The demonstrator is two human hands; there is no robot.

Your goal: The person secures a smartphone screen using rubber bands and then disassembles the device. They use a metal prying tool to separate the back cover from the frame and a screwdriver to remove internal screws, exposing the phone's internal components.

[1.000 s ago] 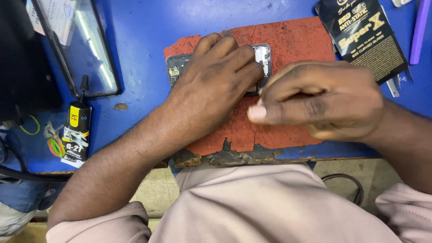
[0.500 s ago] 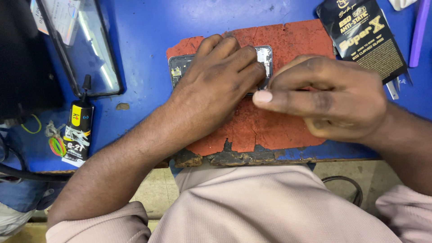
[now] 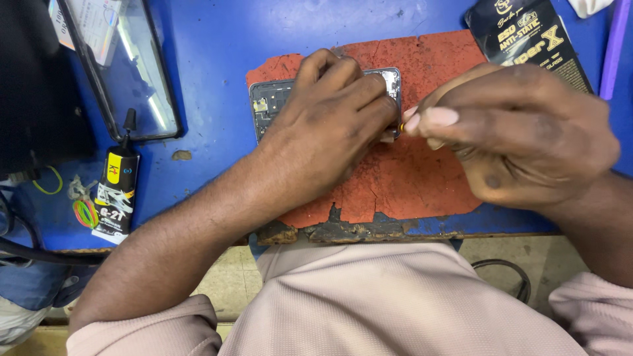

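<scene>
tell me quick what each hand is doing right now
Left hand: fingers spread flat, pressing down on the opened phone.
Right hand: fingers pinched shut on something small at the phone's edge; what it is cannot be told.

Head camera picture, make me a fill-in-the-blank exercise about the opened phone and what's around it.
1. The left hand presses the opened phone onto a cracked ____ mat.
2. The workbench is painted ____.
3. The glue tube lies to the ____ of the mat.
4. The right hand pinches something small at the phone's ____ end.

Missing words: red; blue; left; right
</scene>
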